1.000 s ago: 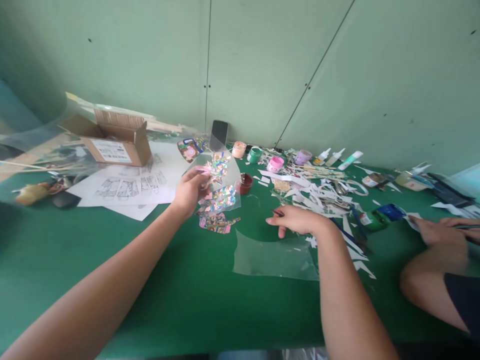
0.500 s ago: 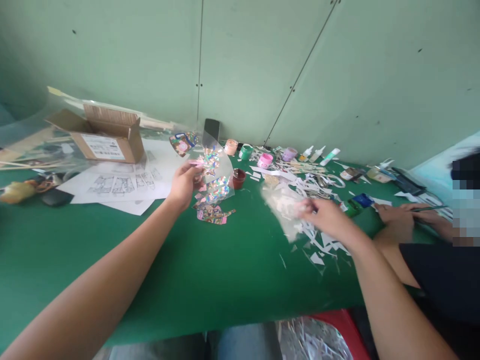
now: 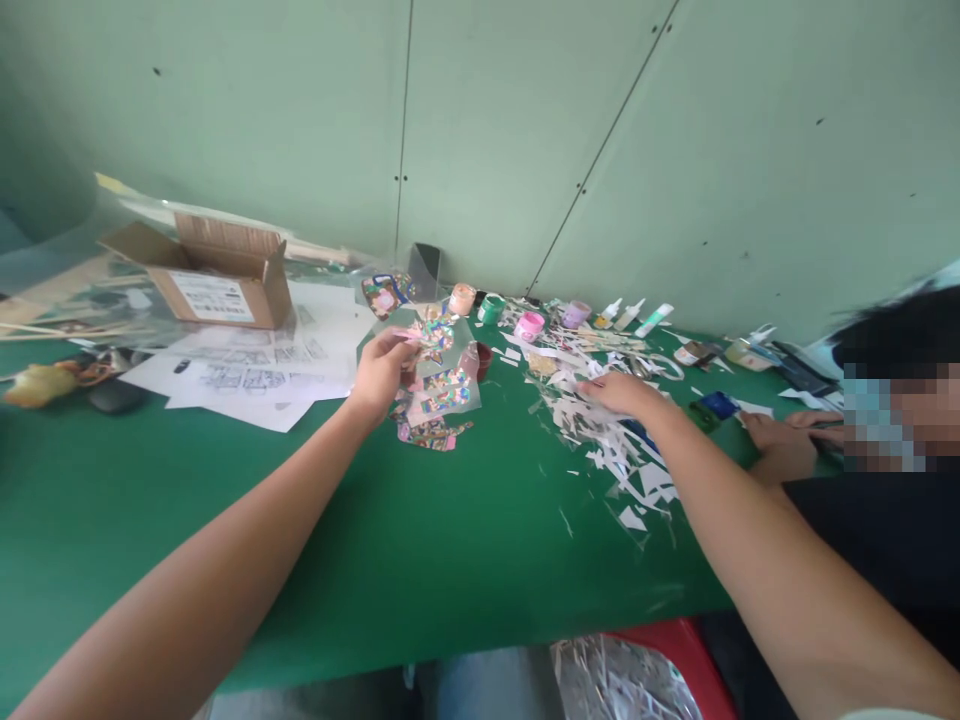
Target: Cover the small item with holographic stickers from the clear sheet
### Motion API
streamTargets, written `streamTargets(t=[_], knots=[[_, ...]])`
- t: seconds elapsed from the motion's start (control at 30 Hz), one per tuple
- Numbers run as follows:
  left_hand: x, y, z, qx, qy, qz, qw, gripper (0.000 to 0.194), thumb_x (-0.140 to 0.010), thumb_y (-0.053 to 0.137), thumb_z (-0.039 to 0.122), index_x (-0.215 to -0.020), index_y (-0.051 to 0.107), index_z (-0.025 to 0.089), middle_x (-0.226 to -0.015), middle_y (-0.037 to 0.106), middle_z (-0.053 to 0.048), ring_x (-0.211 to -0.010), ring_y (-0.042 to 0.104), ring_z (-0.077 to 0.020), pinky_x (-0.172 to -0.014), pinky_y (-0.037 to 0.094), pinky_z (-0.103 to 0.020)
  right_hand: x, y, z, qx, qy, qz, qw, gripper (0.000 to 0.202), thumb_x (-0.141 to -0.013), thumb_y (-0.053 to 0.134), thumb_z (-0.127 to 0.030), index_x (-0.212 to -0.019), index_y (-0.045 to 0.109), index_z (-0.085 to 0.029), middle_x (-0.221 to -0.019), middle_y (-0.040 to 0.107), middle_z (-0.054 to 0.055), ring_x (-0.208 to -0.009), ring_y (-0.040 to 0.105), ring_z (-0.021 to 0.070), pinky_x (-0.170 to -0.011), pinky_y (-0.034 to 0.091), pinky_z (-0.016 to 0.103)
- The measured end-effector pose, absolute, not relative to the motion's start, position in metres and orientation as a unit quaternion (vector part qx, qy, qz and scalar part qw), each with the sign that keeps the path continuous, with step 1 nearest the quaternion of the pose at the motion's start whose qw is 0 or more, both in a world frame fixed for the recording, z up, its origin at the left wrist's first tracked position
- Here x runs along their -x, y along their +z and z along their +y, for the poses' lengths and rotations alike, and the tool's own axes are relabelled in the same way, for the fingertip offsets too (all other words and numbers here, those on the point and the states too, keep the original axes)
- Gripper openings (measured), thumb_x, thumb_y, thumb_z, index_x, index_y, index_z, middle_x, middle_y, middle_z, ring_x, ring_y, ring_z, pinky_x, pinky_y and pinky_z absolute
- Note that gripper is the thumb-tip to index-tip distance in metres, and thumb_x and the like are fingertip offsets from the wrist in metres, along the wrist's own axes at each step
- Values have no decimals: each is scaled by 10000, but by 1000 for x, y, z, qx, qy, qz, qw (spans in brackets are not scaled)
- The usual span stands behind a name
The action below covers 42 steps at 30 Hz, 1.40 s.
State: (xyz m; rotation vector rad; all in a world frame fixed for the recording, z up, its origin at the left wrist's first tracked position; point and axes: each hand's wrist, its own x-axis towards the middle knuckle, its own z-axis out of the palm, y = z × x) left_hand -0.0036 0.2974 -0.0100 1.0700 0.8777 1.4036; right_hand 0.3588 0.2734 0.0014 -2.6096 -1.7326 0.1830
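Note:
My left hand (image 3: 384, 378) is closed on a clear plastic sheet (image 3: 466, 398) bearing glittery, multicoloured cut-out pieces. Beneath its lower edge, more patterned cut-outs (image 3: 427, 434) lie on the green table. Another patterned piece in brown, pink and blue (image 3: 384, 298) shows beyond the hand. Over on the right, my right hand (image 3: 621, 392) reaches low over a heap of white paper scraps (image 3: 581, 415). Its fingers are stretched out to the left, with the tips at the scraps, and no held thing shows in them.
An open cardboard box (image 3: 217, 290) stands on the left behind printed sheets (image 3: 255, 395). Paint jars, including a pink one (image 3: 529, 325), and glue bottles (image 3: 654, 320) line the back. A co-worker's hands (image 3: 780, 435) rest at the right. Below the table edge is a red container (image 3: 675, 640) of scraps.
My right hand has let go of a translucent, crumpled sheet and moved slightly up and left over the scraps. My left hand still holds the clear sheet, shifted slightly right.

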Motion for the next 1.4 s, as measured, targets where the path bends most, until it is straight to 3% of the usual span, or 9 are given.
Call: streamTargets(t=[0.2,0.3,0.37,0.5,0.6,0.87,1.0,1.23,1.4], knots=[[2,-13,297,-474,578,377,548,60,-673,632,209,-685,578,186,-463,427,83,-351,405,-71,-357,361,-201,-347,11,276,836,-38,-534,120,399,-961,387,-304,-1128,702,-125,-1101,723,187,-958,657,275,-772,449,320],[0,-15,295,-488,562,390,543,98,-664,654,240,-684,575,186,-467,429,83,-338,410,-75,-340,352,-209,-312,13,281,767,-22,-553,325,324,-910,458,-320,-968,716,-133,-875,716,111,-824,629,230,-757,449,306],[0,-16,293,-492,551,392,548,136,-664,678,275,-699,583,185,-473,417,91,-340,385,-68,-335,355,-207,-280,10,285,708,39,-572,412,337,-902,490,-419,-857,703,-161,-659,606,27,-679,558,190,-663,426,289],[-1,-16,289,-502,535,386,559,240,-676,729,343,-686,544,190,-492,393,103,-357,317,-42,-322,314,-185,-218,0,286,525,232,-644,506,526,-879,480,-664,-758,666,-188,-534,433,-46,-499,420,125,-529,342,271],[-1,-16,289,-513,530,376,560,265,-697,742,373,-728,548,195,-492,385,111,-362,325,-44,-336,326,-182,-190,-9,281,469,208,-667,540,453,-874,567,-583,-618,567,-209,-534,458,-42,-513,413,109,-542,340,263],[-1,-20,293,-476,547,390,567,280,-701,774,376,-760,590,173,-618,572,41,-504,535,-78,-449,434,-183,-202,-20,261,412,219,-713,523,401,-927,505,-434,-588,484,-220,-493,374,-61,-455,342,94,-481,280,252],[-2,-19,289,-498,514,390,579,300,-704,799,376,-724,581,172,-603,570,46,-477,511,-63,-422,382,-170,-213,-16,265,463,129,-677,557,393,-887,536,-382,-572,350,-237,-505,306,-68,-487,309,96,-490,263,247],[-3,-13,281,-557,432,387,595,306,-676,835,380,-754,642,155,-592,608,36,-481,516,-67,-461,419,-186,-218,-18,267,473,154,-761,417,457,-827,553,-389,-544,226,-240,-503,200,-80,-477,211,77,-468,195,251],[-1,-18,282,-589,415,384,578,294,-713,815,391,-759,649,152,-628,629,27,-471,498,-53,-433,395,-173,-211,-20,265,464,142,-768,418,447,-839,508,-387,-538,212,-241,-499,192,-75,-473,208,79,-462,192,252]])
